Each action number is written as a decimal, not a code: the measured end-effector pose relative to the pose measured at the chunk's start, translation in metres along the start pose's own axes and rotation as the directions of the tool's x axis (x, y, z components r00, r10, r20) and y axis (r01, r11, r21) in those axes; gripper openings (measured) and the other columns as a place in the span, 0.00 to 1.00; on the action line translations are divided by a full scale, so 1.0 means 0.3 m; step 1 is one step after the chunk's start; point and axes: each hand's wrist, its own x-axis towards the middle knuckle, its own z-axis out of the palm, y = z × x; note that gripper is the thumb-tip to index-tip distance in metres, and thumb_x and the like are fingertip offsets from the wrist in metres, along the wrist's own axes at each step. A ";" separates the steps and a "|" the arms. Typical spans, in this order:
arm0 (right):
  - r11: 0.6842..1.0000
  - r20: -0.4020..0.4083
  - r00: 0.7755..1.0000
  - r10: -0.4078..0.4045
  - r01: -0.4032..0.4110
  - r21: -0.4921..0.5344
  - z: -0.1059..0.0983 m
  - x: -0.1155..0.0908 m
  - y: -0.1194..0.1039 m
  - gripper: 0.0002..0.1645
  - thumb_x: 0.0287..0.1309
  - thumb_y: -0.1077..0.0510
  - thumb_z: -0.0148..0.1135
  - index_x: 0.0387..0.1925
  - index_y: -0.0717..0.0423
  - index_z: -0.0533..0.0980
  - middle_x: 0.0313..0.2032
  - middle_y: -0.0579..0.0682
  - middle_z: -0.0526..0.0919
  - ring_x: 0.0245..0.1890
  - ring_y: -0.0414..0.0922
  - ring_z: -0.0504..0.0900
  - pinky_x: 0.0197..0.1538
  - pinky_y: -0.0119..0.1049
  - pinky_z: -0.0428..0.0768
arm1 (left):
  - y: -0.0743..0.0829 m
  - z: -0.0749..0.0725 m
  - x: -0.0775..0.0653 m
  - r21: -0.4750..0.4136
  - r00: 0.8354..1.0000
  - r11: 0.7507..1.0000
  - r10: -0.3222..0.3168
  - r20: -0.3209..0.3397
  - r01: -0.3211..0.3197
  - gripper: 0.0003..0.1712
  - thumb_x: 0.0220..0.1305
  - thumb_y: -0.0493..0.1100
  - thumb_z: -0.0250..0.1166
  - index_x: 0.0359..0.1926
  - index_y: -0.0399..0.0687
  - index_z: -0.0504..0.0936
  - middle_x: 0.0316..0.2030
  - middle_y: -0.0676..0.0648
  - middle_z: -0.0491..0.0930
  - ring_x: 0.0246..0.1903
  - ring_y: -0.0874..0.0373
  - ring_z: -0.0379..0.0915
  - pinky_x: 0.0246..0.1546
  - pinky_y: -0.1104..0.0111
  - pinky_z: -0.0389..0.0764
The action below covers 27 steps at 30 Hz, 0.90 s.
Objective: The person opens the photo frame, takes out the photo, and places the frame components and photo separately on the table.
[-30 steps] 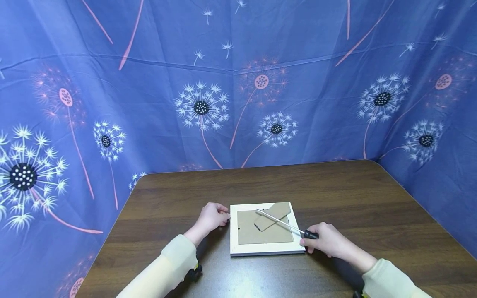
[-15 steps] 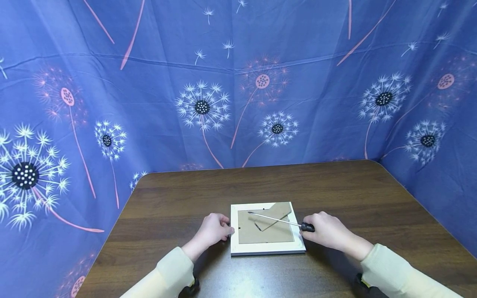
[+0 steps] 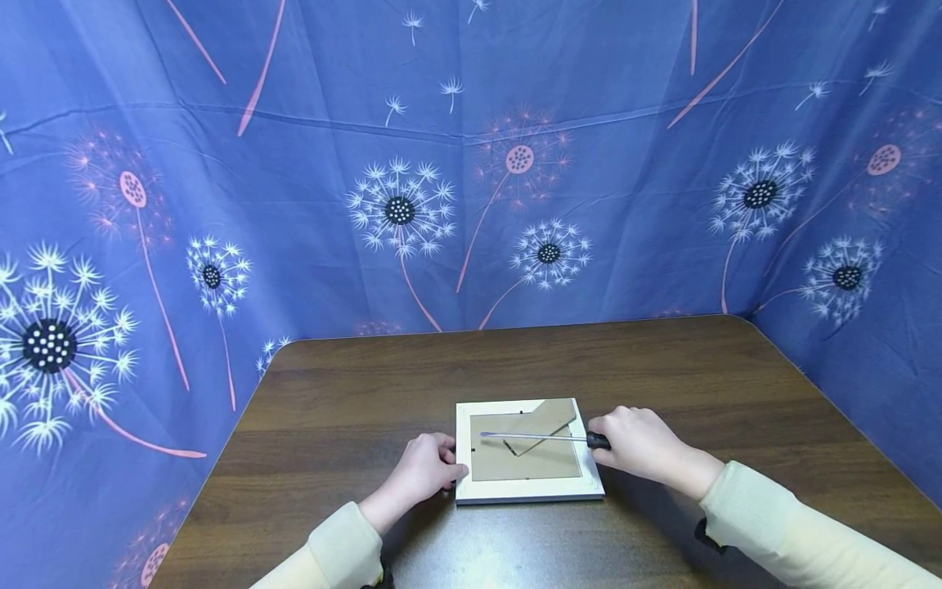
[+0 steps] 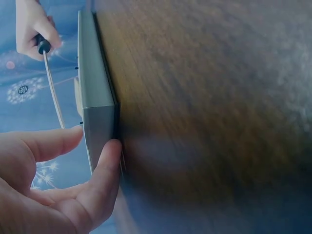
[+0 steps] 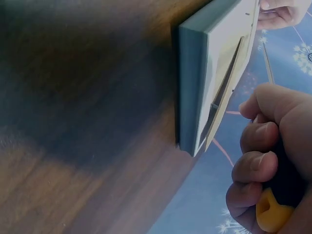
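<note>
A white picture frame (image 3: 533, 490) lies face down on the table, its brown backing board (image 3: 491, 466) showing with a fold-out stand (image 3: 553, 415) at the upper right. At the frame's left edge, my left hand (image 3: 421, 473) pinches it, thumb over the top and a fingertip low on its side in the left wrist view. My right hand (image 3: 648, 442) grips a screwdriver (image 3: 533, 436) by its black handle, whose yellow end (image 5: 273, 212) shows in the right wrist view. The screwdriver's shaft points left, held above the backing board.
The dark wooden table (image 3: 368, 376) extends on all sides of the frame. A blue cloth with a dandelion pattern (image 3: 471, 204) hangs behind the table and along both sides.
The right hand has moved slightly up with the screwdriver, whose shaft has swung from slanting to nearly level across the frame. My left hand has slid down the left edge, thumb now over it.
</note>
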 end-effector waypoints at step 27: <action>0.981 -0.030 0.989 -0.143 0.138 -0.136 -0.001 0.062 0.006 0.19 0.37 0.56 0.70 0.13 0.43 0.65 0.11 0.35 0.59 0.13 0.33 0.54 0.14 0.28 0.51 | -0.006 0.009 0.013 -0.022 1.000 1.000 -0.009 0.007 0.009 0.17 0.47 0.32 0.70 0.40 0.29 0.79 0.21 0.49 0.76 0.15 0.58 0.78 0.14 0.74 0.78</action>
